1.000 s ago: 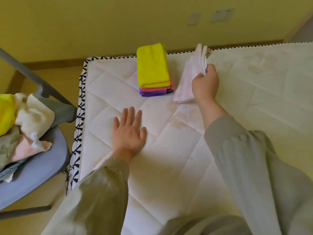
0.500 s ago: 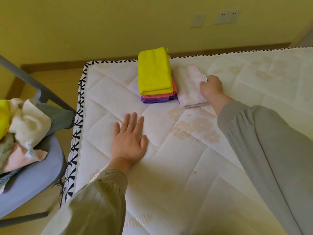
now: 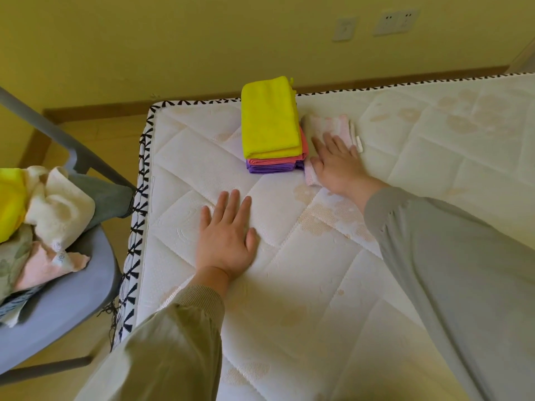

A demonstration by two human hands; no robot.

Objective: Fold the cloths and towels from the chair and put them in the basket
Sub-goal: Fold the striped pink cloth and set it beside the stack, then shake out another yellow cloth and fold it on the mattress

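A bare quilted mattress (image 3: 333,270) fills most of the view and serves as the folding surface; its firm, flat top likely explains why the work is done here and not on the seat. At the left edge stands a grey chair (image 3: 66,290), its seat holding a loose heap of unfolded cloths (image 3: 43,227): a cream towel, a pink one, something yellow and a patterned piece underneath. These appear to be the items left to fold, so the task looks only partly done. No basket is in view.

Near the far edge of the mattress sits a tidy stack of folded cloths (image 3: 272,125), yellow on top, then pink, then purple, edges roughly aligned. It was probably set far back to keep the near area free for folding.

Just to the right of the stack, touching or nearly touching it, lies a folded pale pink towel (image 3: 330,124). The right hand (image 3: 337,166) lies flat on it, fingers (image 3: 333,144) spread and released, grasping nothing, apparently pressing the fold down so it stays.

The left hand (image 3: 227,241) rests palm down on the bare mattress, well apart from the cloths, fingers extended and released, seemingly bracing the reaching body.
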